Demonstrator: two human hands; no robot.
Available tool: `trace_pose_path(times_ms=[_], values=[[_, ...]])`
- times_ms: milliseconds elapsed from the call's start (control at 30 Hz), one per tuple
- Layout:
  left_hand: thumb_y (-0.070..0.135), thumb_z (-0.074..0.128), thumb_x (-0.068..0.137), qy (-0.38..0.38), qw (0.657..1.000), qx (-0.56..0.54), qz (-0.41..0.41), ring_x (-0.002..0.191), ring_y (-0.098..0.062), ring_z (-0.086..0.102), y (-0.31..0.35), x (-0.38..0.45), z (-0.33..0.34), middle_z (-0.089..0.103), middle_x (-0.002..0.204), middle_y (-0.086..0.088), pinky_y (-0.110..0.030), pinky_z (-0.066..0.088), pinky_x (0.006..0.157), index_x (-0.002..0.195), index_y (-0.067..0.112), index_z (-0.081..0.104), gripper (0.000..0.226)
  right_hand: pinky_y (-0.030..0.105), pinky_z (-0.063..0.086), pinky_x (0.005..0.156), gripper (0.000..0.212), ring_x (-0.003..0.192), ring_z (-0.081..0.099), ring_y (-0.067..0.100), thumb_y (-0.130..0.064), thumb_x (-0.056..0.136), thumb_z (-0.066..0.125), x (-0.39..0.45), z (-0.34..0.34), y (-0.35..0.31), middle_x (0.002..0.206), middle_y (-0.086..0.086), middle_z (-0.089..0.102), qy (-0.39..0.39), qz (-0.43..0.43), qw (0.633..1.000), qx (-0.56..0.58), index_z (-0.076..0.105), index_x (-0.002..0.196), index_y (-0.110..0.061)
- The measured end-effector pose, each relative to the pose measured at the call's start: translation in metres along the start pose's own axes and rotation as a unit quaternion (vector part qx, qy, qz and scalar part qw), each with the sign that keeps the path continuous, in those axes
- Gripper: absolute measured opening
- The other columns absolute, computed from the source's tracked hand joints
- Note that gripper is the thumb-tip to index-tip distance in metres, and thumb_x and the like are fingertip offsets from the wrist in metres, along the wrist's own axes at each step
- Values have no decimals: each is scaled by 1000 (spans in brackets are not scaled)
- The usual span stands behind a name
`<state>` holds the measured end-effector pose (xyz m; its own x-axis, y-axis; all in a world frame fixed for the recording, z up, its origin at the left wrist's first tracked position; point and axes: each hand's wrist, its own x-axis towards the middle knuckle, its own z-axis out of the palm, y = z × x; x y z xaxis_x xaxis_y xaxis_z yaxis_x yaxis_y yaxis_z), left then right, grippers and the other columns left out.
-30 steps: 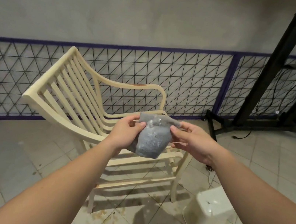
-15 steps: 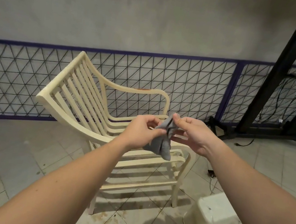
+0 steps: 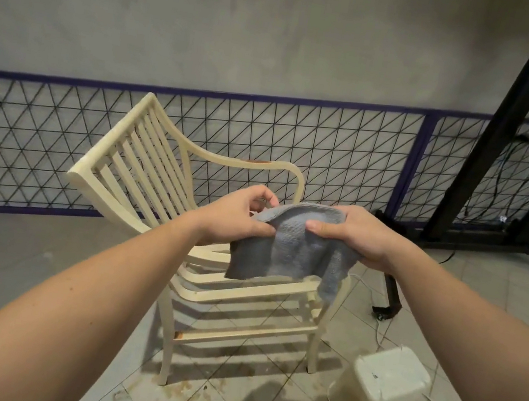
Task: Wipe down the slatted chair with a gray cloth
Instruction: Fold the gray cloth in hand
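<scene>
Both hands, left hand (image 3: 236, 216) and right hand (image 3: 360, 234), pinch the gray cloth (image 3: 290, 249) spread over the slatted chair (image 3: 161, 184); white bucket (image 3: 379, 388) lies tipped at 4 o'clock.

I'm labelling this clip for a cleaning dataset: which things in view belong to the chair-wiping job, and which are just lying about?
Part of the job:
- gray cloth, held spread between left hand and right hand
- cream slatted chair

Just lying about:
- overturned white plastic tub
- black metal stand
- white cable on the tiled floor
</scene>
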<state>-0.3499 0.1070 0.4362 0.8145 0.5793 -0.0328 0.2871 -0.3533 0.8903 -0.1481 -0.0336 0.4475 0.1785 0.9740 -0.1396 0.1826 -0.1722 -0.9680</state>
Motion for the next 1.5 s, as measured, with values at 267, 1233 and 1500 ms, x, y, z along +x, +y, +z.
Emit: trace_pose_path(times_ms=[267, 1233, 1500], values=[[33, 72, 89, 233, 958, 158, -58, 69, -18, 55, -26, 2, -1, 57, 76, 2, -33, 46, 65, 90, 18, 54, 23, 34, 59, 73, 25, 91, 71, 26, -5, 93, 65, 1, 1, -3, 110, 20, 71, -15, -2, 999, 39, 65, 118, -5], [18, 68, 95, 9, 988, -153, 28, 88, -17, 63, 7, -10, 26, 73, 93, 2, -32, 46, 73, 119, 16, 50, 30, 17, 48, 68, 20, 74, 59, 0, -27, 79, 83, 16, 21, 0, 83, -4, 68, 101, -134, 969, -183, 70, 86, -14], [10, 65, 96, 104, 991, -49, 72, 75, -16, 64, -10, -6, 20, 73, 80, -7, -37, 51, 74, 98, 20, 64, 11, 34, 53, 60, 24, 70, 58, 12, -35, 85, 76, 24, 20, 11, 80, 2, 67, 123, -132, 964, -193, 61, 87, -16]])
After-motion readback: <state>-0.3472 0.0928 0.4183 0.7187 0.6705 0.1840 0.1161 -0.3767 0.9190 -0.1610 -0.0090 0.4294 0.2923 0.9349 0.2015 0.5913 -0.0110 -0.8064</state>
